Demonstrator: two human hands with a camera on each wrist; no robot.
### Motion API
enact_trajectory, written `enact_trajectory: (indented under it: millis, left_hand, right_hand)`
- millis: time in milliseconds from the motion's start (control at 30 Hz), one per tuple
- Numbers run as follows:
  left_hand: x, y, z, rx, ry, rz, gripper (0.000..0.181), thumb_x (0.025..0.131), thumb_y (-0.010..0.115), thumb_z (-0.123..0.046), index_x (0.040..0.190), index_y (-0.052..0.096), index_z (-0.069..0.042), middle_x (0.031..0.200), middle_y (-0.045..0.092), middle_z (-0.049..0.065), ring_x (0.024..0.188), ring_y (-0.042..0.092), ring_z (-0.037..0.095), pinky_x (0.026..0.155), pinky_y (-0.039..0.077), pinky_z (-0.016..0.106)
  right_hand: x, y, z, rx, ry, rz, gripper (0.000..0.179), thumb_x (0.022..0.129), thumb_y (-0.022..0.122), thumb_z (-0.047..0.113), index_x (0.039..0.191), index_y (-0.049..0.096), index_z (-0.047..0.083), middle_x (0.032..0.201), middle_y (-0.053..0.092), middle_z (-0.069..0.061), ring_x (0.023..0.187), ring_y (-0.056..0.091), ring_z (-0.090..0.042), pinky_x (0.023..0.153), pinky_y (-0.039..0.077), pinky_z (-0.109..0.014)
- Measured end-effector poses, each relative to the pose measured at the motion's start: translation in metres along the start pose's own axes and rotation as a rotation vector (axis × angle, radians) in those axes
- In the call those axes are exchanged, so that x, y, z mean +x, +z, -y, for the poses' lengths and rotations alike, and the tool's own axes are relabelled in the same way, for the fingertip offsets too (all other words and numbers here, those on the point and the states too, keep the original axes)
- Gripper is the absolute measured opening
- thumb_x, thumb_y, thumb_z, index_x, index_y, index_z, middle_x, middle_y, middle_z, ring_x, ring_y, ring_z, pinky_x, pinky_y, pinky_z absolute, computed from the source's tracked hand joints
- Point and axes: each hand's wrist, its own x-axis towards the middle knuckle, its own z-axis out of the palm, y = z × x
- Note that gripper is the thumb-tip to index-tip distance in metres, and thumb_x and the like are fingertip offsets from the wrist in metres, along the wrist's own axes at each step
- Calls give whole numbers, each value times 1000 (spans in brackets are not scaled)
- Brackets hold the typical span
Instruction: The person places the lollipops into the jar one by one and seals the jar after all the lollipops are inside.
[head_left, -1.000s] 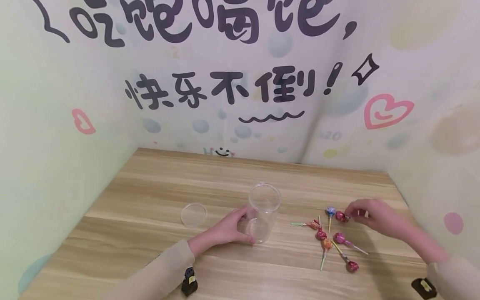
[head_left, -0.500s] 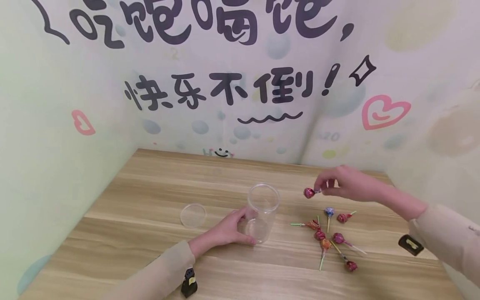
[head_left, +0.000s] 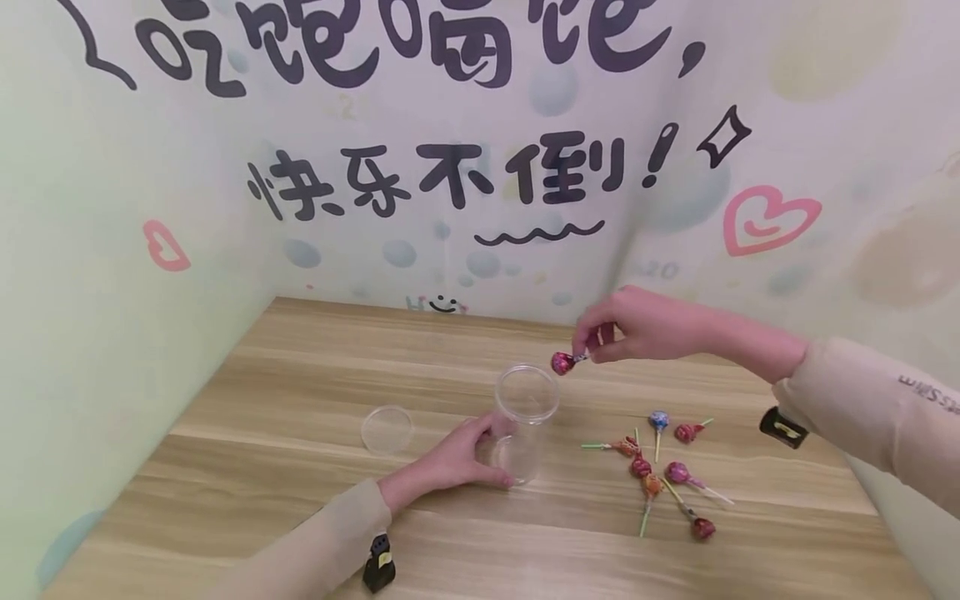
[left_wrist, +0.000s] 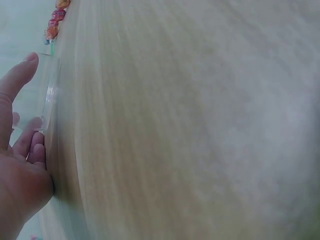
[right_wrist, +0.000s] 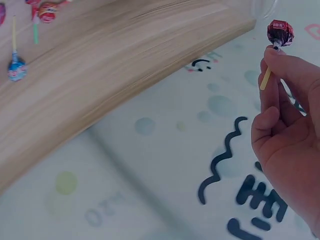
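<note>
A clear plastic cup (head_left: 531,442) stands upright on the table, its open rim facing up. My left hand (head_left: 450,460) grips it low on its left side, thumb in front and fingers behind. In the head view, my right hand (head_left: 637,325) is raised just beyond the cup's right rim. Thumb and fingers pinch a red-wrapped lollipop (head_left: 562,363) by its stick. The right wrist view shows the candy head (right_wrist: 280,33) above the fingertips and the yellow stick below. Several lollipops lie loosely grouped right of the cup, including a blue one (head_left: 659,420) and an orange one (head_left: 653,486).
A round clear lid (head_left: 387,430) lies flat on the wood-grain table (head_left: 300,383), left of the cup. Behind the table's far edge rises a printed wall (head_left: 360,258), with pale side walls at left and right.
My right hand has picked up a lollipop from the group and carried it left and upward to near the cup's rim. The left hand and the cup stay in place.
</note>
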Motion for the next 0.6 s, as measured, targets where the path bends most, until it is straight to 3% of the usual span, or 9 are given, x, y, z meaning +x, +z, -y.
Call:
enact_trajectory:
  millis: [267,600]
  left_hand:
    - [3,0,2,-16,13,12,70,72,88,-26,132,53,-15,136,59,3,129,52,20,112,38,44]
    - [4,0,3,0,26,7,72,72,88,-29,133,52,-16,134,59,1,127,53,17,111,41,39]
  right_hand:
    - [25,2,24,-6,-56,100,14,87,69,6,94,73,17,82,68,10,74,55,-4,70,51,-23]
    - [42,15,34,-15,-95,160,19,88,63,-3,93,72,12,84,68,6,77,55,-4,74,50,-22]
